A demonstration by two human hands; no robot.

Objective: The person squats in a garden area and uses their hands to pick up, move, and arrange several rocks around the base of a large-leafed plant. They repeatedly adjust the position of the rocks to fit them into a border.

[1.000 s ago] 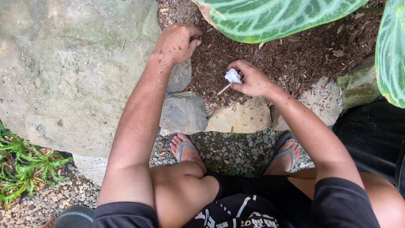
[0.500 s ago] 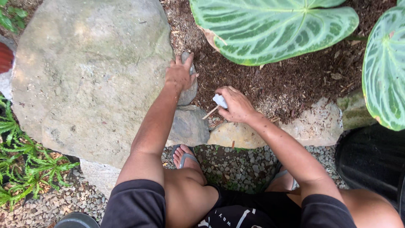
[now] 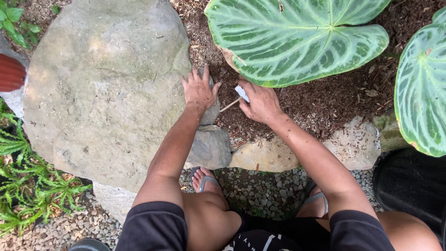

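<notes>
My left hand (image 3: 199,89) lies flat with fingers spread on a small grey rock (image 3: 211,113) wedged beside a large boulder (image 3: 104,83). My right hand (image 3: 261,102) grips a small white object with a thin wooden stick (image 3: 231,104) pointing left toward the small rock, just above brown mulch (image 3: 325,102). A large green veined leaf (image 3: 297,39) hangs right above the right hand. I am crouching, knees and sandalled feet visible below.
A second big leaf (image 3: 420,88) stands at the right edge. Flat pale stones (image 3: 262,155) border the mulch bed, with gravel (image 3: 253,188) under my feet. Ferny plants (image 3: 28,186) grow at the left, near a red ribbed object (image 3: 10,73).
Both hands have moved forward, deeper toward the mulch under the leaf. The left hand, first curled on the boulder's edge, now lies flat on the small rock. The view shifted forward.
</notes>
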